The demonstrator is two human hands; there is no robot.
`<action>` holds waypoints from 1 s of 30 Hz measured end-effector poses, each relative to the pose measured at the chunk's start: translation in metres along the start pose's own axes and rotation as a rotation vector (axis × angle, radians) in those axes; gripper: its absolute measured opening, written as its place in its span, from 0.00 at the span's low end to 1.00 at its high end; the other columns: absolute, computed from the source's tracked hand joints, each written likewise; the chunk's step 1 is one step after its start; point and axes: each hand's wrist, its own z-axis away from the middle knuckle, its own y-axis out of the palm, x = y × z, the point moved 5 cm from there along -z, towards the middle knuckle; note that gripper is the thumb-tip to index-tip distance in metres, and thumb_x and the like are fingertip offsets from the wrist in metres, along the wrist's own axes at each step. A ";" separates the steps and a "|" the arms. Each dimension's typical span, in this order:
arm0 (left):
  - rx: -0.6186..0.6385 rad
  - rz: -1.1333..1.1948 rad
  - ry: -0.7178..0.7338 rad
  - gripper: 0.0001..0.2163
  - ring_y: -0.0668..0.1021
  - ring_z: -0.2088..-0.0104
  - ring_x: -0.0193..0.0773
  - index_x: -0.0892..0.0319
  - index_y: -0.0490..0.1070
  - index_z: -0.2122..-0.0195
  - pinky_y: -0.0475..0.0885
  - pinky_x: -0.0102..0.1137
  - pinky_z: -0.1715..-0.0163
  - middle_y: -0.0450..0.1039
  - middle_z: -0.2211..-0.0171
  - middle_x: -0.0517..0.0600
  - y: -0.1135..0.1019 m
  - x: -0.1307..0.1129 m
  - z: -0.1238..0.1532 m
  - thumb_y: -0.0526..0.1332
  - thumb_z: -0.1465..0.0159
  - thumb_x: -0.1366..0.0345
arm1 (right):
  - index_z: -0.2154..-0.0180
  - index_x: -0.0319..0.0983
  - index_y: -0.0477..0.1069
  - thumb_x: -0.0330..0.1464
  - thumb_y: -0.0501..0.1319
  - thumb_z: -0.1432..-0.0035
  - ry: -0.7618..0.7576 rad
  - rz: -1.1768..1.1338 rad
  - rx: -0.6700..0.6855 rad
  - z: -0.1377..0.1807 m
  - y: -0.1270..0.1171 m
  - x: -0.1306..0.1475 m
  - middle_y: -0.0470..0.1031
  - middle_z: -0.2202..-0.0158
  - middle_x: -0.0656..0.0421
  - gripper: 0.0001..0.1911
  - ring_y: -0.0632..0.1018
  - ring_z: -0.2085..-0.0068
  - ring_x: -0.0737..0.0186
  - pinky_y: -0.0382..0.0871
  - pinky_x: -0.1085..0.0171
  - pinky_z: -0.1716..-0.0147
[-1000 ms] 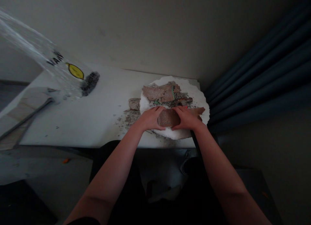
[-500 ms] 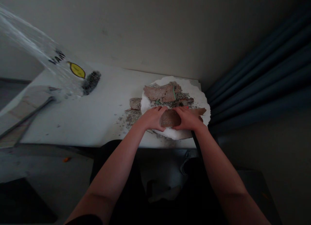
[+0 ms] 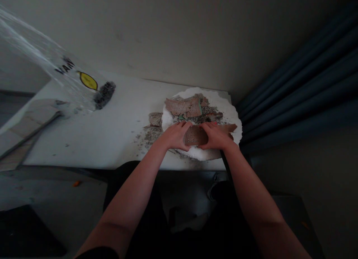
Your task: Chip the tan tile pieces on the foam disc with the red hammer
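White table (image 3: 92,139). White scalloped-edged mat (image 3: 228,107) on its right part. Cracked brown textured slab (image 3: 184,107) on mat's far half. Left hand (image 3: 176,136) and right hand (image 3: 214,136) curled, both gripping brown dimpled piece (image 3: 195,136) over mat's near half; whether lifted, cannot tell. Grey crumbs (image 3: 152,134) beside mat. Step seemingly two-handed handling; next move likely calls for even, gentle pressure.

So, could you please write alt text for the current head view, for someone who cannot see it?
A person's left hand and right hand hold a brown textured piece over a white scalloped slab strewn with grey-brown fragments. The slab lies on a white table, a clear plastic bag at left, a dark curtain at right.
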 end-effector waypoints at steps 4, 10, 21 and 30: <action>-0.008 0.004 -0.002 0.39 0.74 0.49 0.53 0.57 0.59 0.43 0.69 0.43 0.50 0.69 0.47 0.60 -0.001 0.000 0.000 0.71 0.54 0.53 | 0.45 0.39 0.64 0.42 0.75 0.58 -0.006 0.006 -0.002 0.000 -0.001 0.000 0.71 0.46 0.46 0.41 0.72 0.44 0.41 0.66 0.46 0.46; -0.014 0.002 0.004 0.39 0.74 0.48 0.53 0.58 0.58 0.43 0.69 0.43 0.49 0.69 0.47 0.60 -0.002 -0.001 0.000 0.71 0.54 0.53 | 0.45 0.39 0.64 0.43 0.75 0.59 -0.007 0.023 -0.009 0.001 -0.001 -0.001 0.71 0.46 0.45 0.40 0.72 0.45 0.40 0.64 0.45 0.45; -0.020 0.005 -0.032 0.37 0.75 0.48 0.52 0.58 0.63 0.46 0.70 0.42 0.49 0.71 0.48 0.59 -0.002 0.002 0.003 0.71 0.54 0.50 | 0.44 0.39 0.65 0.42 0.76 0.58 0.029 0.005 0.010 -0.001 0.000 -0.001 0.71 0.45 0.45 0.42 0.73 0.45 0.41 0.66 0.45 0.46; 0.033 0.062 -0.024 0.37 0.68 0.37 0.49 0.58 0.65 0.39 0.63 0.42 0.38 0.68 0.38 0.58 0.002 0.008 0.006 0.63 0.44 0.39 | 0.41 0.40 0.67 0.45 0.74 0.51 0.046 -0.064 0.027 0.002 0.003 -0.005 0.70 0.42 0.46 0.38 0.71 0.42 0.42 0.66 0.46 0.43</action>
